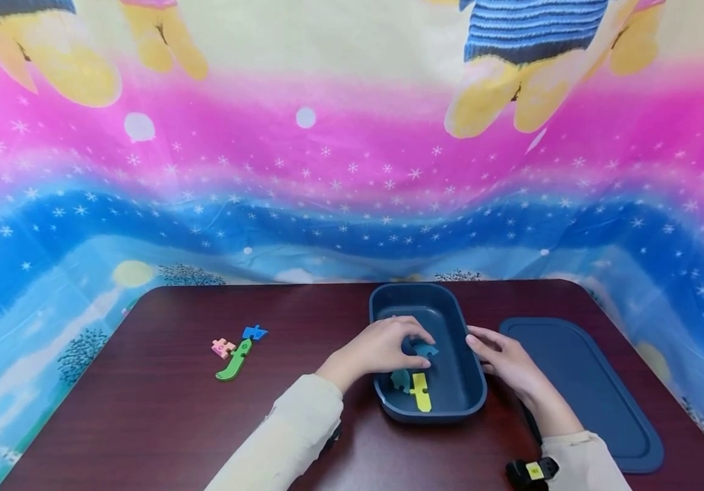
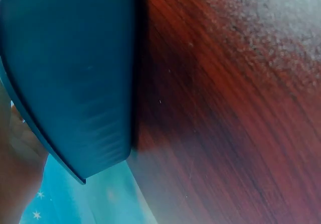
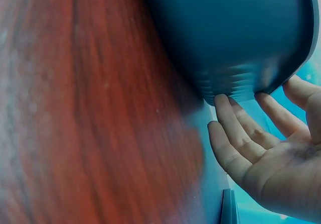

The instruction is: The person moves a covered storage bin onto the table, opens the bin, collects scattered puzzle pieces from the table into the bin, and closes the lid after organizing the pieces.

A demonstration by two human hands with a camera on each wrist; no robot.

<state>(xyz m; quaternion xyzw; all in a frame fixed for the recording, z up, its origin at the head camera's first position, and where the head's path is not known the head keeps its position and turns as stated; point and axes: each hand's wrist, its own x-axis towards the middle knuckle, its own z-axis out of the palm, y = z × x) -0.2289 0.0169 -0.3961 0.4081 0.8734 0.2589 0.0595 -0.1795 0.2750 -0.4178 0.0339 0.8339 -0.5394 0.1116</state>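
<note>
A dark blue plastic box [image 1: 476, 402] stands on the table without its lid. My left hand [image 1: 382, 344] reaches in over its left rim, thumb and fingers curled around a blue puzzle piece [image 1: 425, 350]. On the box floor beside it lie a yellow puzzle piece [image 1: 421, 392] and a teal puzzle piece [image 1: 400, 380]. My right hand [image 1: 508, 358] is at the box's right side, fingertips against the outer wall, fingers fairly straight. In the right wrist view these fingers [image 3: 233, 128] reach up to the wall. The left wrist view shows mainly the box's outer wall [image 2: 75, 83].
On the left of the table lie a green puzzle piece [image 1: 235, 361], a pink piece [image 1: 223, 348] and a blue piece [image 1: 255, 332], close together. The flat blue lid [image 1: 578, 389] lies right of the box. A printed cloth [image 1: 352, 170] hangs behind the table [image 1: 161, 436].
</note>
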